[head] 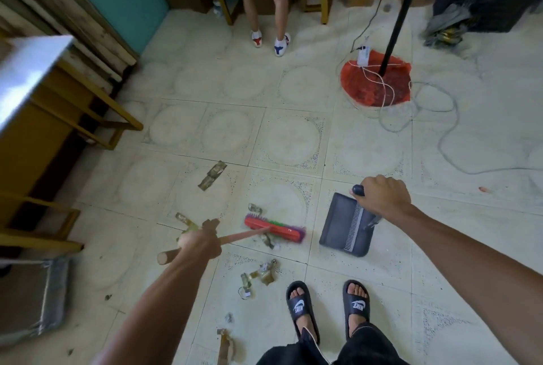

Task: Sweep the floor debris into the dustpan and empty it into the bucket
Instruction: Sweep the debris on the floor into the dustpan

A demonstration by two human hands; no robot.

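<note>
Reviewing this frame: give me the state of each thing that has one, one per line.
Left hand: closed on the broom handle.
Right hand: closed on the dustpan handle.
Broom: head down on the floor, beside scraps.
Dustpan: on the floor, looks empty.
Debris: scattered on the tiles, none in the pan.
Bucket: not in view.

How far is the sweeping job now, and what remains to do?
Nothing looks done: the dark grey plastic dustpan appears empty. In hand: the left hand holds the red-headed broom, and the right hand holds the dustpan's handle. Left: brownish tape scraps lie scattered on the tiled floor. No bucket is clearly visible.
</note>
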